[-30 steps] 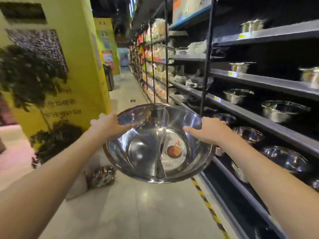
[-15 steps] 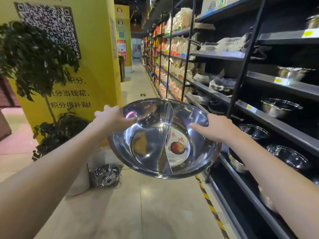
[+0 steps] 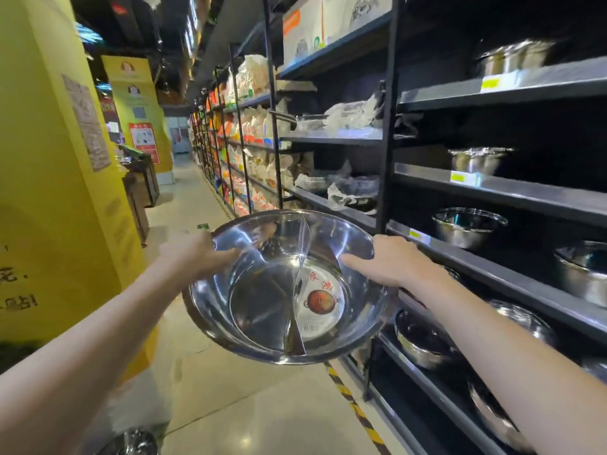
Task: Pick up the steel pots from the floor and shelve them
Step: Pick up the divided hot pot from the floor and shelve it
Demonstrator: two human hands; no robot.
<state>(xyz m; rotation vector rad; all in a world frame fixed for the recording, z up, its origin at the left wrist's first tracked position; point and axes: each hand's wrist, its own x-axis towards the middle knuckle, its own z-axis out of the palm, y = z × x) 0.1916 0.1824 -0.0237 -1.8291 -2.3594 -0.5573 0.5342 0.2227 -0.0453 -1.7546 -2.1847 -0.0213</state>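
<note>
both of your forearms are bare as far back as the picture shows, right to its lower corners; no sleeve, cuff or glove covers them. your left hand (image 3: pixel 197 257) has no ring, band or strap that can be made out, though it is blurred, so small details are lost. your right hand (image 3: pixel 391 264) is sharper: its knuckles and its wrist carry no watch, bracelet or ring on the side that faces up. the undersides of both wrists are hidden. nothing of your clothing, shoulders or legs shows anywhere.

Nine steel pots (image 3: pixel 289 287), two hands (image 3: pixel 391 262)
</note>
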